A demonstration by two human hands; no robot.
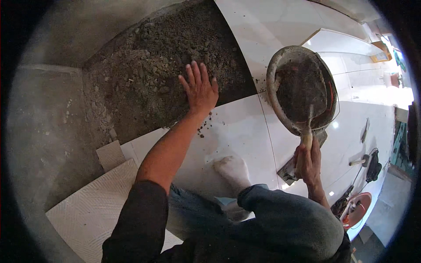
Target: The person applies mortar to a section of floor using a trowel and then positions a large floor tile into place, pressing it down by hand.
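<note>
My left hand (201, 90) is spread flat, palm down, on a bed of dark, crumbly mortar (144, 70) beside the tile edge. My right hand (309, 164) is closed around the pale handle of a trowel (308, 94). The trowel's broad blade lies over a round, mortar-crusted bucket (272, 101); whether it touches the dark contents I cannot tell. A dirty flat piece (288, 172) lies on the floor under my right hand, partly hidden by it.
Glossy white tiles (237, 127) border the bed, with crumbs scattered on them. A ribbed-back tile (94, 210) and a small tile piece (110, 155) lie at left. To the right are a mallet (358, 161), a black tool (373, 166) and a reddish basin (362, 208).
</note>
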